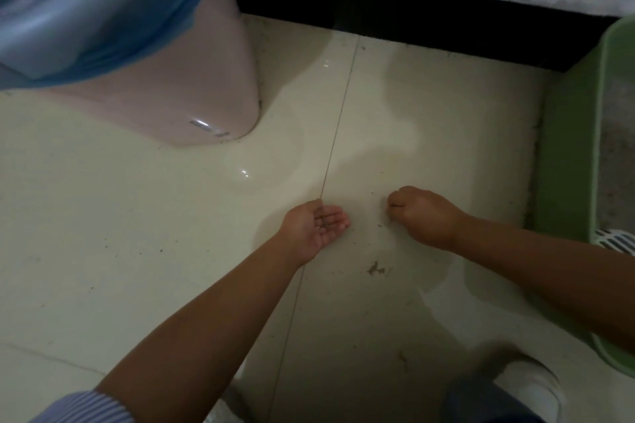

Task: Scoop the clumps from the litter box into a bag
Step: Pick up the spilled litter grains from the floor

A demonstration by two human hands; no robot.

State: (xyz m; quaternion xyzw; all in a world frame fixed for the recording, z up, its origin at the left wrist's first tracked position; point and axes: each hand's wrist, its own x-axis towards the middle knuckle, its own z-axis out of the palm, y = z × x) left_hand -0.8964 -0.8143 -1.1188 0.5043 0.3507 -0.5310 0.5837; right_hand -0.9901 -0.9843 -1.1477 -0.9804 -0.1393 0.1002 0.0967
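Note:
My left hand [318, 225] lies palm up just above the floor, fingers relaxed, with a few dark litter grains cupped in the palm. My right hand [417, 215] is knuckles up to its right, fingertips pinched together against the tile on a small litter grain. The green litter box [570, 161] runs along the right edge, grey litter [618, 161] showing inside it. A white slotted scoop [615, 240] pokes out at the box's near side. A blue plastic bag [86, 7] lines a pink bin [206, 79] at the upper left.
Scattered litter grains and a small smear [376, 268] dot the cream floor tiles [137, 233]. A black skirting board [412, 17] runs along the white wall at the back. My shoes [529, 385] show at the bottom edge.

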